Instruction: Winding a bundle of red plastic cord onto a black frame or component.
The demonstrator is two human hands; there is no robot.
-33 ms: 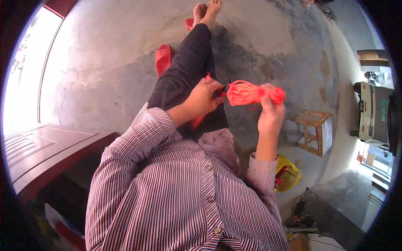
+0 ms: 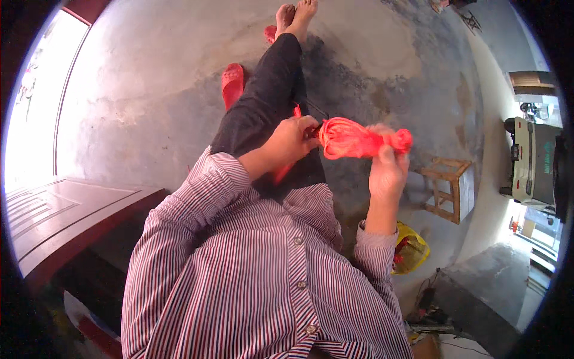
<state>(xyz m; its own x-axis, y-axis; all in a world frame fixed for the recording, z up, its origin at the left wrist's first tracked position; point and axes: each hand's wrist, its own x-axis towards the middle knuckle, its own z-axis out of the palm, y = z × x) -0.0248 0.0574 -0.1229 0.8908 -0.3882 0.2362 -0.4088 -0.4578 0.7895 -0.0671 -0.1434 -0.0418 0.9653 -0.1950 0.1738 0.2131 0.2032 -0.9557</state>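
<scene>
A hank of bright pink-orange cord [image 2: 348,139] stretches between my hands above my lap, looped at its left end and bunched into a knob at its right. My right hand [image 2: 388,172] is closed round it just short of the knob. My left hand [image 2: 289,143] pinches a small dark piece [image 2: 311,131] at the looped end; its kind is mostly hidden by the fingers. A thin dark rod [image 2: 317,109] slants beyond that hand. A short pink-orange end [image 2: 297,110] sticks up past the left knuckles, and a red strip [image 2: 283,173] shows below the hand on my dark trousers.
Red slippers [image 2: 232,85] lie on the grey floor [image 2: 179,54] near my outstretched legs. To the right stand a wooden stool [image 2: 457,190] and a yellow bag [image 2: 412,248] with red things inside. A dark red panelled piece [image 2: 78,209] is at the left. Farther right is a vehicle [image 2: 532,161].
My right hand and the hank's knob end have shifted slightly right and down, tilting the hank. The left hand stays nearly in place.
</scene>
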